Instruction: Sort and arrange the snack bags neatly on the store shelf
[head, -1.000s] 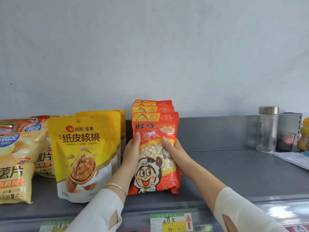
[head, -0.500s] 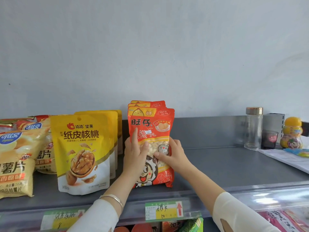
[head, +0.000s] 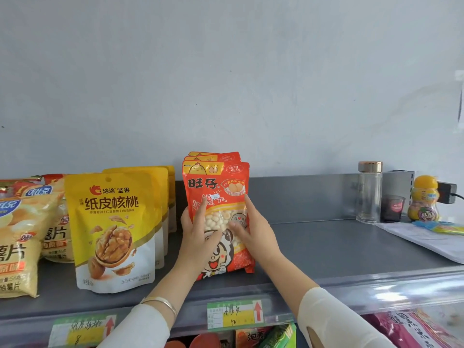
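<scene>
A stack of red snack bags (head: 216, 182) stands upright on the grey shelf (head: 313, 249), a little left of its middle. My left hand (head: 198, 237) lies over the stack's left edge, with a finger and the thumb on the front bag. On the right edge my right hand (head: 256, 232) holds the same stack, its thumb on the front window and its fingers up along the side. Left of the stack stand yellow walnut bags (head: 113, 229) in a row. Pale potato-chip bags (head: 17, 244) lean at the far left.
At the shelf's right end stand a clear glass bottle (head: 369, 194), a dark cup (head: 393, 208) and a yellow jar (head: 424, 199), with papers (head: 426, 241) lying in front. Price tags (head: 234, 315) hang on the shelf's front rail. More goods (head: 414, 327) sit on the shelf below.
My hands have shifted from the stack's sides onto its front and edges. The red bags stand closer together and more upright. The view has drifted to the right.
</scene>
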Demonstrator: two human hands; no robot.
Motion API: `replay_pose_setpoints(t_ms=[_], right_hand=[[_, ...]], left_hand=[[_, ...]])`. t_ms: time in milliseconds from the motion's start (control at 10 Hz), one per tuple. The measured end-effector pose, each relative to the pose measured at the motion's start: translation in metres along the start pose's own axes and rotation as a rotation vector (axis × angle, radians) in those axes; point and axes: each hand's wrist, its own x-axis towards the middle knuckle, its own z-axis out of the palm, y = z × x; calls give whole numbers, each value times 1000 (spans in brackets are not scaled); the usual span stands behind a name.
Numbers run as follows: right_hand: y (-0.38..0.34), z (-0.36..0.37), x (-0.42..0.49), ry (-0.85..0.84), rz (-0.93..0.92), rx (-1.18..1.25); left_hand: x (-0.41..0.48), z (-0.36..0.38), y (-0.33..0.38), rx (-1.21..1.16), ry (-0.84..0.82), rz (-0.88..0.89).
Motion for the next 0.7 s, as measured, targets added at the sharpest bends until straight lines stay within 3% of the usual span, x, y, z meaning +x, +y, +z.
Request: replay_pose_setpoints(t_ms=[300,500,700], right_hand=[[-2,0,-4,-56,15,-11],[-1,-5,-5,85,41,26],[-4,-11,-5,189,17,-58]], left_hand=[[1,-6,-2,115,7,7],[1,-8,5,168,165,-26],[-4,-19,16,312,229,139]])
